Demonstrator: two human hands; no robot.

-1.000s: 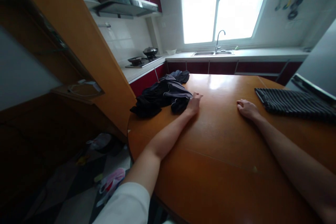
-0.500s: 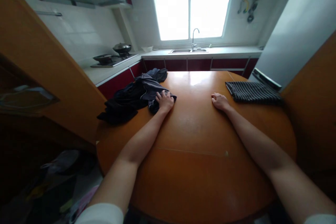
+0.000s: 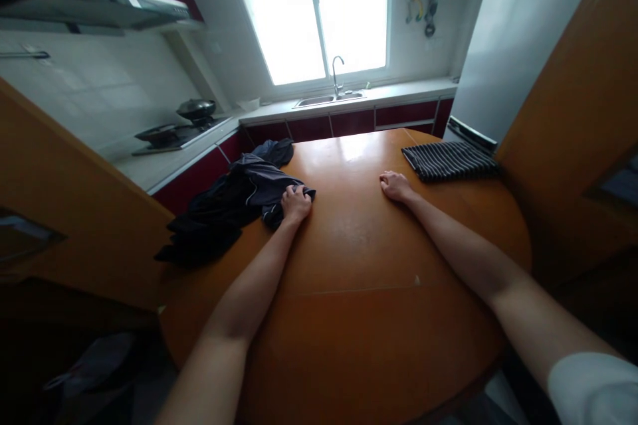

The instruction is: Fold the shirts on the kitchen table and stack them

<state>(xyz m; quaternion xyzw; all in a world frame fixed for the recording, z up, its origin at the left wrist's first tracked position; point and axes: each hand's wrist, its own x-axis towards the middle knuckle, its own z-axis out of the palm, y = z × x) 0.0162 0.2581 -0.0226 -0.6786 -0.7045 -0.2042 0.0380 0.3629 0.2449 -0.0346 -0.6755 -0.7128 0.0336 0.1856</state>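
Observation:
My left hand (image 3: pixel 296 204) rests at the right end of a dark grey garment with white piping (image 3: pixel 262 180). Its fingers are curled into the fabric. Black clothing (image 3: pixel 209 222) lies crumpled beside that garment, and a bluish-grey piece (image 3: pixel 275 151) lies behind it, all at the table's left edge. On the bare wood to the right, my right hand (image 3: pixel 395 186) lies closed in a loose fist, with nothing visible in it. A folded black cloth with white stripes (image 3: pixel 451 159) lies flat beyond it, apart from the hand.
The round wooden table (image 3: pixel 363 339) fills the middle. Behind it stand a counter with a sink (image 3: pixel 326 100) and a stove (image 3: pixel 182 139) bearing a lidded pan (image 3: pixel 196 109). A fridge (image 3: pixel 483 46) is at the right. Wooden panels (image 3: pixel 100 212) flank the table's left side.
My view has turned to the right and tilted. The left hand's fingers have drawn in from spread to curled on the garment. My right hand keeps its loose fist on the table.

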